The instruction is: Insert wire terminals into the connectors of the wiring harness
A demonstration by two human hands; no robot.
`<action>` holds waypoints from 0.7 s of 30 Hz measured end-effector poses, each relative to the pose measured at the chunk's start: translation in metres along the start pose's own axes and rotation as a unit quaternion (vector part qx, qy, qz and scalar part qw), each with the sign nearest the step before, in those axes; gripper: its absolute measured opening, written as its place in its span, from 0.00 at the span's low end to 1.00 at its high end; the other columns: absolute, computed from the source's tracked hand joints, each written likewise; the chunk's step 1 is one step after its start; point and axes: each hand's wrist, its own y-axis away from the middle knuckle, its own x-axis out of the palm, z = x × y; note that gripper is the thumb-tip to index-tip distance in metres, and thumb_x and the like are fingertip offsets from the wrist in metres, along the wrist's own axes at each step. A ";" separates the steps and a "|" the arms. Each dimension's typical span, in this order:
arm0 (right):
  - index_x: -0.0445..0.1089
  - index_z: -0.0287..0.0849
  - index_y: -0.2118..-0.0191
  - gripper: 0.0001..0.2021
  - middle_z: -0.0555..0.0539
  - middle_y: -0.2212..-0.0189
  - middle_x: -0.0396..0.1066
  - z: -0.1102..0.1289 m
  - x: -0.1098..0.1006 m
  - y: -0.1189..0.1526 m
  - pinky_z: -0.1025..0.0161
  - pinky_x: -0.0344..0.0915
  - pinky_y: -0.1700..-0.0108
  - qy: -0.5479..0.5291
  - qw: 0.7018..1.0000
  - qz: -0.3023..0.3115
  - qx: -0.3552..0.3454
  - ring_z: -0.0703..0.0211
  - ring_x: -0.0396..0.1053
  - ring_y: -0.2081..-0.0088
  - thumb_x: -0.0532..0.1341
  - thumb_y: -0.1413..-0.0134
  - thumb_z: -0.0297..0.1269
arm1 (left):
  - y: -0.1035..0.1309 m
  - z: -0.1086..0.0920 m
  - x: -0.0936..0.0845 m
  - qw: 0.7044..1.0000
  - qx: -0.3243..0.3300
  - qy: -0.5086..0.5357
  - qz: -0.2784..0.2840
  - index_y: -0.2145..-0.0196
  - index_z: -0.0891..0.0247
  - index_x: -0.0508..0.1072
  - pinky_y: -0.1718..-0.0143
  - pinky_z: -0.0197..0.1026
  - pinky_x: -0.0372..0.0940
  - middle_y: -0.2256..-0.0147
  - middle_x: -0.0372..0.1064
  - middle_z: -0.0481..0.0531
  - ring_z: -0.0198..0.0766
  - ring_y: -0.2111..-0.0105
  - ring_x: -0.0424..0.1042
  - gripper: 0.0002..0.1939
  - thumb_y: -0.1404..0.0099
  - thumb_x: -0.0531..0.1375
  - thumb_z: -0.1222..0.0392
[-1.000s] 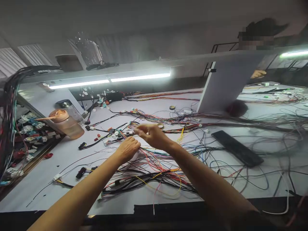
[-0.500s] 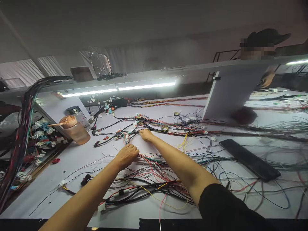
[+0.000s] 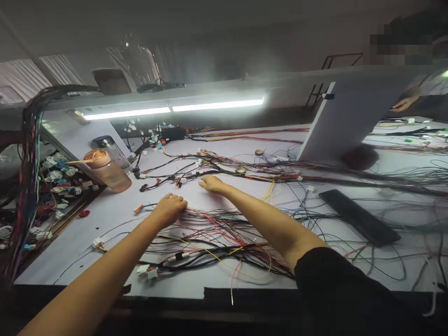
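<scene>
My left hand is closed round the left end of a bundle of thin red and multicoloured wires at the middle of the white table. Just up and to the right, my right hand is held over the table with its fingers bent, close below a black wire harness; whether it holds anything is too small to tell. An orange connector lies left of my left hand. Nearer the front edge runs a thicker black harness with white connectors.
A pinkish bottle and a clear jar stand at the left, beside a heap of connectors. On the right lies a black phone-like slab, below an upright white panel. Another person's hand shows beyond the panel.
My left hand has moved left across the table, away from the connectors above it. My right hand has drawn slightly off the black harness. The whole view has shifted.
</scene>
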 end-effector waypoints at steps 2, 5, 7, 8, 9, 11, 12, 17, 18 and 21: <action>0.64 0.43 0.40 0.21 0.42 0.42 0.66 0.001 0.000 0.024 0.49 0.58 0.39 0.011 0.999 0.017 -0.035 0.49 0.63 0.41 0.53 0.33 0.46 | 0.007 0.016 0.006 0.999 -0.032 0.027 -0.008 0.53 0.61 0.73 0.47 0.55 0.60 0.56 0.73 0.59 0.48 0.53 0.71 0.16 0.40 0.57 0.65; 0.61 0.46 0.37 0.23 0.43 0.39 0.63 -0.002 0.005 0.070 0.49 0.52 0.37 0.033 0.996 0.016 -0.076 0.48 0.60 0.38 0.53 0.34 0.45 | 0.022 0.033 0.015 0.995 -0.062 0.067 -0.039 0.39 0.60 0.62 0.43 0.55 0.59 0.40 0.62 0.62 0.51 0.42 0.63 0.30 0.38 0.58 0.54; 0.57 0.48 0.35 0.25 0.45 0.37 0.59 -0.007 0.013 0.099 0.49 0.51 0.37 0.048 0.993 0.010 -0.108 0.49 0.58 0.37 0.54 0.34 0.46 | 0.036 0.036 0.022 0.992 -0.068 0.089 -0.062 0.36 0.62 0.58 0.40 0.54 0.56 0.36 0.54 0.63 0.50 0.37 0.56 0.33 0.36 0.55 0.48; 0.56 0.50 0.35 0.25 0.46 0.36 0.58 -0.011 0.017 0.112 0.49 0.51 0.37 0.060 0.989 0.011 -0.135 0.50 0.57 0.37 0.54 0.34 0.46 | 0.043 0.034 0.026 0.990 -0.068 0.099 -0.071 0.36 0.63 0.59 0.38 0.53 0.54 0.35 0.52 0.62 0.49 0.36 0.54 0.32 0.34 0.53 0.46; 0.56 0.51 0.35 0.25 0.47 0.35 0.57 -0.014 0.023 0.123 0.49 0.51 0.37 0.077 0.982 0.014 -0.170 0.50 0.56 0.36 0.53 0.34 0.47 | 0.051 0.031 0.030 0.989 -0.069 0.107 -0.076 0.37 0.63 0.61 0.38 0.53 0.53 0.35 0.52 0.62 0.48 0.36 0.54 0.30 0.32 0.50 0.45; 0.57 0.52 0.35 0.24 0.48 0.34 0.55 -0.022 0.032 0.137 0.47 0.51 0.38 0.116 0.968 0.016 -0.223 0.50 0.53 0.35 0.52 0.33 0.47 | 0.065 0.023 0.039 0.987 -0.075 0.118 -0.078 0.39 0.63 0.65 0.37 0.53 0.53 0.35 0.53 0.61 0.48 0.36 0.54 0.29 0.31 0.47 0.44; 0.57 0.52 0.35 0.23 0.48 0.34 0.55 -0.025 0.036 0.141 0.46 0.51 0.38 0.132 0.964 0.015 -0.232 0.49 0.52 0.34 0.51 0.33 0.48 | 0.071 0.018 0.043 0.986 -0.080 0.122 -0.076 0.39 0.63 0.65 0.37 0.53 0.54 0.35 0.53 0.61 0.48 0.36 0.55 0.29 0.30 0.46 0.44; 0.57 0.53 0.35 0.22 0.47 0.34 0.54 -0.028 0.041 0.144 0.45 0.50 0.38 0.161 0.970 -0.001 -0.180 0.49 0.52 0.34 0.48 0.31 0.48 | 0.094 0.003 0.050 0.980 -0.124 0.137 -0.080 0.39 0.58 0.64 0.38 0.65 0.48 0.36 0.56 0.60 0.51 0.37 0.56 0.27 0.30 0.47 0.46; 0.57 0.52 0.35 0.22 0.46 0.34 0.54 -0.026 0.041 0.144 0.45 0.51 0.38 0.162 0.971 -0.007 -0.176 0.49 0.53 0.34 0.48 0.31 0.47 | 0.099 0.003 0.048 0.976 -0.136 0.140 -0.093 0.39 0.57 0.64 0.37 0.66 0.45 0.37 0.57 0.59 0.51 0.37 0.56 0.26 0.30 0.47 0.46; 0.57 0.47 0.35 0.23 0.46 0.34 0.55 -0.013 0.041 0.144 0.49 0.51 0.38 0.157 0.967 -0.040 -0.196 0.50 0.54 0.35 0.48 0.31 0.45 | 0.117 0.008 0.044 0.957 -0.184 0.155 -0.161 0.41 0.59 0.66 0.37 0.62 0.47 0.40 0.62 0.59 0.48 0.39 0.60 0.26 0.30 0.47 0.47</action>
